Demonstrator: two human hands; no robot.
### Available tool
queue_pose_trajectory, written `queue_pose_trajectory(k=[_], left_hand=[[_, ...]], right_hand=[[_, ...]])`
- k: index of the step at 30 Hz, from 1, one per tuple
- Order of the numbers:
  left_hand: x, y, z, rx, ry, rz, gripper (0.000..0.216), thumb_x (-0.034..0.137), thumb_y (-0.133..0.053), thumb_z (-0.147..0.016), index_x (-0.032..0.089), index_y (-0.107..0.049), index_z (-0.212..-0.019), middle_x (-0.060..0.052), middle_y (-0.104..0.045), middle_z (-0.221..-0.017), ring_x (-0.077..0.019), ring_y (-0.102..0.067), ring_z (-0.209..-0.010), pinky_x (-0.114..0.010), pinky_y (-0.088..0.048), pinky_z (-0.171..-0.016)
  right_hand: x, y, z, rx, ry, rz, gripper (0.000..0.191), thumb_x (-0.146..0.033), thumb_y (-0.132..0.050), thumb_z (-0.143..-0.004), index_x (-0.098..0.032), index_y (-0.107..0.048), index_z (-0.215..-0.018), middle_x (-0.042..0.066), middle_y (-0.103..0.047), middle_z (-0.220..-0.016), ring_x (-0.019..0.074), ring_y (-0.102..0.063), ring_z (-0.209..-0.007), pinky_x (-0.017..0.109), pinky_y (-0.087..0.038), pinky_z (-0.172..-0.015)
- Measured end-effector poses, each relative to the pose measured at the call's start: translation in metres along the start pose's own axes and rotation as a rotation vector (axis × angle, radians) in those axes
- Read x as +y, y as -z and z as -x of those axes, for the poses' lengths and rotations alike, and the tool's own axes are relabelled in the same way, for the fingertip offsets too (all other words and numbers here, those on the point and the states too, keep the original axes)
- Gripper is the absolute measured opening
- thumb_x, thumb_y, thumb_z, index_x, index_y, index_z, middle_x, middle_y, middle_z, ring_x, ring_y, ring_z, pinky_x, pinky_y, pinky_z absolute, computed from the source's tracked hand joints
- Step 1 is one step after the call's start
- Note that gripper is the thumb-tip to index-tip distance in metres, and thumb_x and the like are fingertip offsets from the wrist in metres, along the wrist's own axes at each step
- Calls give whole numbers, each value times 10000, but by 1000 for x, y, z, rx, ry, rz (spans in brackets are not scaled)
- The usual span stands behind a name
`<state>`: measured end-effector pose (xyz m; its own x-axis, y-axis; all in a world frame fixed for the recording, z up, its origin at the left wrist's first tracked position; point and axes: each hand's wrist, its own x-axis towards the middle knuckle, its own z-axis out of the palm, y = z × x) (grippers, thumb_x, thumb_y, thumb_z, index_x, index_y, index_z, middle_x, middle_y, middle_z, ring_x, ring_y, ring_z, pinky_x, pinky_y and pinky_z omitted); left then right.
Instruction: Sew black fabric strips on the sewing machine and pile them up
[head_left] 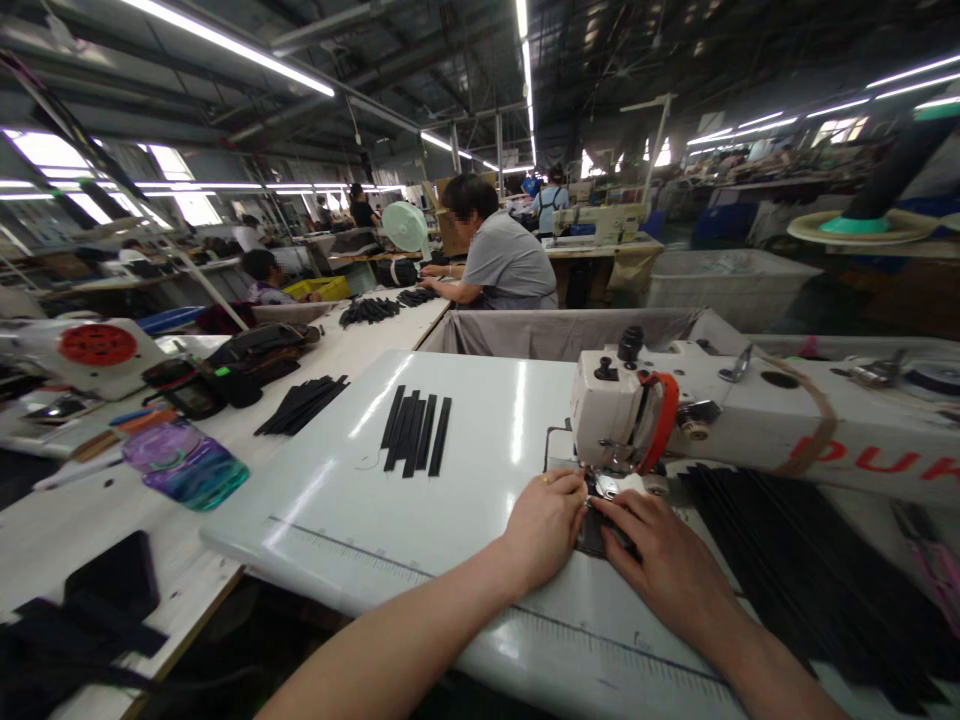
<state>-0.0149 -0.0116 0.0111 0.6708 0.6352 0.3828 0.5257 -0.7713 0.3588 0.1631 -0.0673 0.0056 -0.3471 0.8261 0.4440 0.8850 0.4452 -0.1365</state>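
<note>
My left hand (547, 525) is closed, its fingertips bunched at the front of the sewing machine's presser foot (606, 487). Just right of it, my right hand (664, 550) has index finger and thumb pressed around a small black strip (594, 532). Both hands' fingertips meet at this strip, which they partly cover. The white sewing machine (694, 400) stands directly beyond my hands. On the bed to the left lie several short black strips (415, 432) side by side. Long black strips (810, 570) are piled right of my right hand.
A purple and teal bottle (184, 460) and a bundle of black strips (301, 404) sit on the left table. Pink-handled scissors (937, 560) lie at the far right. A cloth-lined bin (570, 332) stands behind the bed. Beyond it, a person in grey (510, 255) works at a table.
</note>
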Motion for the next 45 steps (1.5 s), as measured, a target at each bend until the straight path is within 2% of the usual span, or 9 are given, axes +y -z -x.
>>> queue_pose_trajectory(k=[11,22,31,38,40,42,45], left_hand=[[2,1,-1,-7,1,-27,219,142,-465,-930,123,-649,-1047,-115,-657,-1149,-231,-570,-1119,-371,-470,-1033],[0,2,-6,-25,-23,-55,218,139,-442,-940,108,-649,-1000,-108,-676,-1027,-221,-585,-1053,-351,-469,-1019],[0,2,-8,-36,-20,-88,224,150,-447,-946,114,-667,-917,-107,-677,-1042,-225,-584,-1058,-345,-473,-1003],[-1,4,-5,-32,-40,-51,224,138,-451,-930,122,-671,-963,-95,-680,-1038,-223,-591,-1048,-341,-472,-1002],[-8,7,-10,-32,-11,-16,209,141,-482,-911,149,-690,-891,-78,-693,-1011,-216,-608,-1000,-338,-493,-963],[-17,9,-21,-2,46,-14,196,138,-508,-891,163,-700,-856,-74,-694,-1017,-219,-606,-1007,-354,-488,-971],[-30,6,-38,-17,27,-51,176,130,-536,-870,180,-700,-908,-70,-675,-1087,-230,-561,-1117,-403,-416,-1066]], right_hand=[[0,-5,3,-33,-16,-3,299,-235,-477,-922,-180,-600,-1189,86,-611,-1000,231,-566,-922,397,-507,-800],[1,-5,4,-34,-14,-3,311,-234,-484,-925,-162,-590,-1208,86,-607,-1004,235,-560,-929,407,-504,-813],[1,-5,4,-22,-4,8,307,-225,-495,-913,-154,-603,-1192,82,-613,-988,237,-566,-913,409,-511,-794],[-3,-4,3,-3,12,20,280,-230,-470,-927,-175,-609,-1163,76,-621,-993,219,-577,-925,376,-512,-817],[-1,2,9,29,2,60,263,-227,-432,-941,-179,-611,-1127,81,-621,-1019,211,-586,-943,355,-505,-839],[5,10,20,78,-83,197,265,-217,-391,-943,-172,-618,-1073,102,-618,-1027,221,-596,-913,361,-504,-815],[21,23,37,76,-258,460,269,-224,-380,-918,-153,-637,-889,142,-604,-863,259,-572,-719,409,-479,-654]])
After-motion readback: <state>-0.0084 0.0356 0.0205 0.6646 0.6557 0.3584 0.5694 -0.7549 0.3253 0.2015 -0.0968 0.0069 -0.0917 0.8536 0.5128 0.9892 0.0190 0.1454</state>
